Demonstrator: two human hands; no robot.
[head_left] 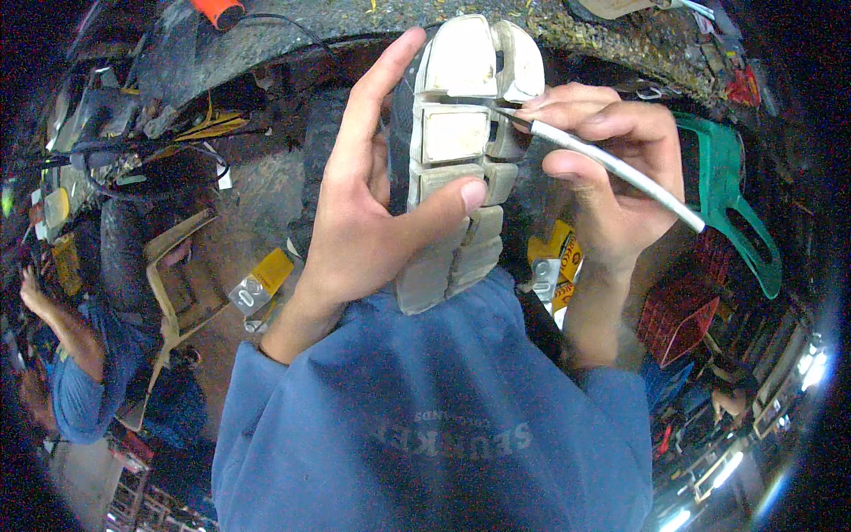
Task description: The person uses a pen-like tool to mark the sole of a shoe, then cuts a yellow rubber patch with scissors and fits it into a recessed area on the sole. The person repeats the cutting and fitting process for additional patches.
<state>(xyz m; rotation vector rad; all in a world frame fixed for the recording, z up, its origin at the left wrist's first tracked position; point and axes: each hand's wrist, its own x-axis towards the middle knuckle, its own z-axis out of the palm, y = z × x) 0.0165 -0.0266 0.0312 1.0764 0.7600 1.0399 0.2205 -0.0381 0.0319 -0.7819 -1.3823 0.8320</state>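
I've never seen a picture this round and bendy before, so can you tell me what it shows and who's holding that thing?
There's no robot here, just a person using two bare hands. A camera on their head looks down, and its wide, curved lens makes straight edges bend.

The left hand holds what looks like a pale shoe sole, made of chunky blocks. The right hand grips a thin tool with a silver handle. Its dark tip is by a gap between blocks; I can't tell if it touches.

At the top is a messy workbench, with an orange thing lying on it. To the right is a green plastic thing, and on the left another person wears blue.
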